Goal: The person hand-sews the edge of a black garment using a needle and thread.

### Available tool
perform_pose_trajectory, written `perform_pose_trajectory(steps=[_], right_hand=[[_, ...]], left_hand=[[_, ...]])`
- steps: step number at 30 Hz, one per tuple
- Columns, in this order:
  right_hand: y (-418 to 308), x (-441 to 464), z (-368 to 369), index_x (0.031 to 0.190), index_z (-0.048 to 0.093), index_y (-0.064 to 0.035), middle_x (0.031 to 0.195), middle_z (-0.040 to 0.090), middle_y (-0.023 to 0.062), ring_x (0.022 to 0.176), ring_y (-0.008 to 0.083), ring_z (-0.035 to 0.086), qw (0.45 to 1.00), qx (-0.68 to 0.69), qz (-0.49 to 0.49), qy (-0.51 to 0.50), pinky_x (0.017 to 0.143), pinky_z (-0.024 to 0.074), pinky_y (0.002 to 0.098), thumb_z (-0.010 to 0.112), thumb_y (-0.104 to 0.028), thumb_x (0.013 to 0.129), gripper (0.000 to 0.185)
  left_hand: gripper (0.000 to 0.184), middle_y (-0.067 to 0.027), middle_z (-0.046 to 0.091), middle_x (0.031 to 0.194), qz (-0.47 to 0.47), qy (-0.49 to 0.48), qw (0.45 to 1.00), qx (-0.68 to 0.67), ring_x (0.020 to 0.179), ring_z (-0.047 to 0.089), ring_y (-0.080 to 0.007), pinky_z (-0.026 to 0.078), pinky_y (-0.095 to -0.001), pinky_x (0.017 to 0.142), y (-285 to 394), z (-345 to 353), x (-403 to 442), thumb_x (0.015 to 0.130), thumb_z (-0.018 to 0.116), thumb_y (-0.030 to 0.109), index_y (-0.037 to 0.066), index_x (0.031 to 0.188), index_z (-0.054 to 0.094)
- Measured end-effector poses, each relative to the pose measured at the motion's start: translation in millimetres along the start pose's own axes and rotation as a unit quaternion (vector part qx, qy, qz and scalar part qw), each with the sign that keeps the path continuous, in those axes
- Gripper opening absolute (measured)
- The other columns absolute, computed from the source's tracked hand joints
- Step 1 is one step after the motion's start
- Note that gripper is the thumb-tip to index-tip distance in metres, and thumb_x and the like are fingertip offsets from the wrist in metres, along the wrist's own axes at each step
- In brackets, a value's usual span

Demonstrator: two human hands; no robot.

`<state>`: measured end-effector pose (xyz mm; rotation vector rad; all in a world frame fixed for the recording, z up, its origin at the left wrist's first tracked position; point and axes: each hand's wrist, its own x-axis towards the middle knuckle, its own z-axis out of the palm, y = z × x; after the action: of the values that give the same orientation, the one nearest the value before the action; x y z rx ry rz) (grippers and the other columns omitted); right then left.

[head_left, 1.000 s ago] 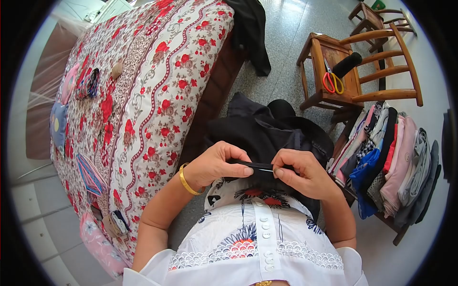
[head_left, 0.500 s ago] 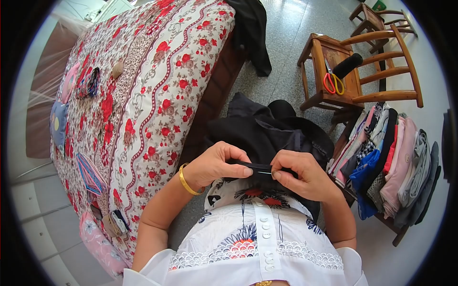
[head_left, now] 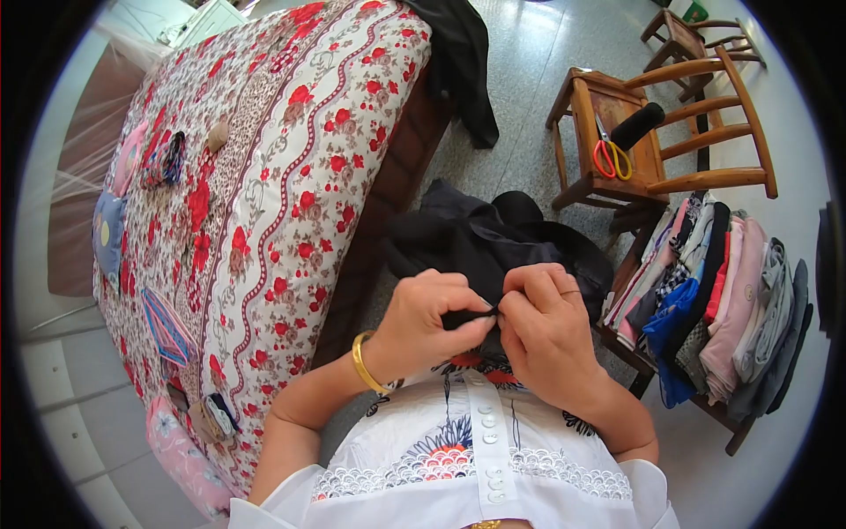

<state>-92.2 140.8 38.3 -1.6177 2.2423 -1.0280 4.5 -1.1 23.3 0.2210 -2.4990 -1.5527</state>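
Black cloth [head_left: 467, 238] hangs in front of me in a dark, folded heap. A narrow edge of it is pinched between thumb and forefinger of my left hand [head_left: 432, 319], which is closed. My right hand [head_left: 548, 328] meets it there, fingertips pressed together at the same edge. The thin, shiny sewing needle seen at those right fingertips a moment ago is mostly covered by the fingers now. Both hands are held in front of my white patterned blouse [head_left: 405, 432], almost touching each other.
A bed with a red-flowered cover [head_left: 291, 194] fills the left. On a wooden chair [head_left: 586, 106] at right lie scissors [head_left: 611, 159] and a black roll [head_left: 638, 126]. Folded clothes [head_left: 731, 300] are stacked below it. Dark cloth [head_left: 463, 79] drapes over the bed's corner.
My hands have come together, closing the gap between them. The right hand has turned, knuckles up, and the needle has gone from plain view. The left hand still pinches the black cloth.
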Motion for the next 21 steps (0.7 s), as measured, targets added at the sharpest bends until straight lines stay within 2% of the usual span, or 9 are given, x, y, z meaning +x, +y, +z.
perform_pose_trajectory(steps=[1,3,5,6,8,11,15,21], right_hand=[[-1,0,0,0.072,0.051,-0.0018,0.083,0.047,0.0088,0.08,0.0246,0.047,0.999,-0.033,0.003,0.035,0.068,0.0371,0.0339,0.058,-0.003,0.066,0.009],[0,-1,1,0.073,0.052,-0.0024,0.085,0.048,0.0081,0.082,0.0242,0.046,0.995,-0.066,0.004,0.071,0.069,0.0359,0.0342,0.059,-0.003,0.066,0.01],[4,-5,3,0.078,0.056,-0.0034,0.089,0.049,0.0079,0.082,0.0239,0.046,0.995,0.024,0.039,0.092,0.071,0.0352,0.0341,0.061,-0.006,0.066,0.013],[4,-6,2,0.078,0.056,-0.0034,0.089,0.049,0.0079,0.082,0.0239,0.046,0.995,0.024,0.037,0.093,0.071,0.0352,0.0341,0.061,-0.006,0.066,0.013],[3,-7,-1,0.081,0.057,-0.0046,0.089,0.05,0.0079,0.081,0.0238,0.047,0.986,0.131,0.068,0.078,0.072,0.0354,0.0331,0.063,-0.009,0.067,0.016],[10,-11,3,0.083,0.058,-0.0052,0.089,0.051,0.0083,0.081,0.0244,0.048,0.987,0.147,0.025,0.056,0.072,0.0356,0.0334,0.065,-0.014,0.066,0.02],[5,-9,-3,0.08,0.058,-0.0055,0.091,0.052,0.0088,0.082,0.024,0.05,0.988,0.143,0.018,0.049,0.072,0.0358,0.0341,0.067,-0.018,0.065,0.022],[12,-11,7,0.074,0.057,-0.0061,0.09,0.053,0.0081,0.083,0.0233,0.051,0.997,0.043,-0.003,0.06,0.072,0.0358,0.0349,0.068,-0.027,0.064,0.026]], left_hand=[[0.011,-0.0038,0.047,0.054,0.043,0.014,0.998,0.047,0.05,0.042,-0.0127,0.031,-0.0243,0.048,2,1,0,0.058,0.067,0.002,0.001,0.065,0.059],[0.013,-0.0028,0.048,0.054,0.059,0.031,0.995,0.068,0.05,0.042,-0.0151,0.033,-0.0257,0.049,4,0,1,0.057,0.067,0.003,0.003,0.068,0.061],[0.011,-0.0027,0.048,0.055,0.057,0.068,0.991,0.098,0.051,0.044,-0.0175,0.034,-0.0278,0.051,5,-2,1,0.06,0.066,0.007,0.007,0.07,0.062],[0.011,-0.0027,0.048,0.055,0.058,0.069,0.991,0.099,0.051,0.044,-0.0175,0.034,-0.0278,0.051,4,-4,1,0.06,0.066,0.007,0.007,0.07,0.062],[0.017,-0.0019,0.049,0.055,0.075,0.083,0.985,0.13,0.052,0.043,-0.0142,0.033,-0.0256,0.049,1,-4,1,0.058,0.068,0.003,0.005,0.075,0.065],[0.017,-0.0016,0.048,0.055,0.058,0.08,0.99,0.101,0.052,0.043,-0.014,0.033,-0.0253,0.049,-4,-2,-1,0.058,0.068,0.003,0.006,0.075,0.065],[0.018,-0.0012,0.048,0.054,0.068,0.091,0.987,0.114,0.052,0.043,-0.0138,0.033,-0.0249,0.049,-3,-4,-1,0.058,0.068,0.003,0.007,0.075,0.065],[0.016,-0.0012,0.049,0.054,0.081,0.105,0.981,0.141,0.05,0.043,-0.0159,0.034,-0.0264,0.05,-2,1,-2,0.056,0.069,0.006,0.009,0.071,0.063]])
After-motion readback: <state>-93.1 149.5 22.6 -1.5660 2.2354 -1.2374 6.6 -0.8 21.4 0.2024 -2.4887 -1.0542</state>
